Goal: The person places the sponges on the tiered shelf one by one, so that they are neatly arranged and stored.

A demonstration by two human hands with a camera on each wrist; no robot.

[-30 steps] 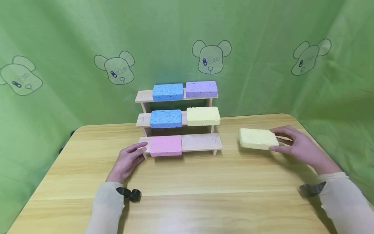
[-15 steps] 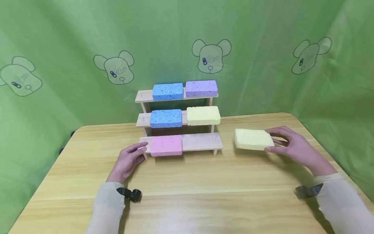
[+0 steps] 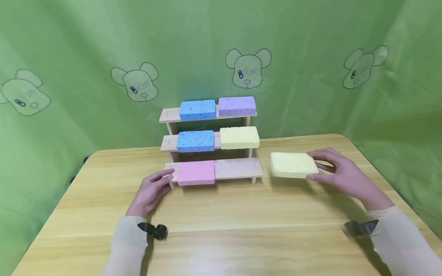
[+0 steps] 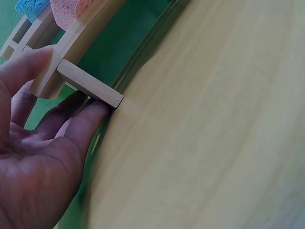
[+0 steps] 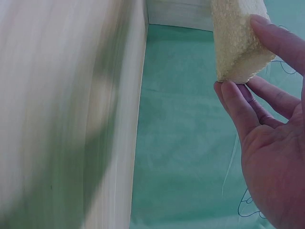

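Note:
A pale yellow sponge is pinched at its right end by my right hand, just right of the bottom tier and a little above the table. In the right wrist view, the thumb and fingertips press opposite faces of this sponge. My left hand grips the left end of the three-tier wooden rack, its fingers around the board end and leg. On the bottom tier lies a pink sponge. The middle tier bears a blue sponge and another yellow sponge.
Side by side on the top tier sit a blue sponge and a purple sponge. The rack stands toward the back of a wooden table. Behind it hangs a green curtain with bear-head prints.
My right hand has carried the yellow sponge leftward, closer to the rack. The left hand stays at the rack's left end, and the sponges on the tiers keep their places.

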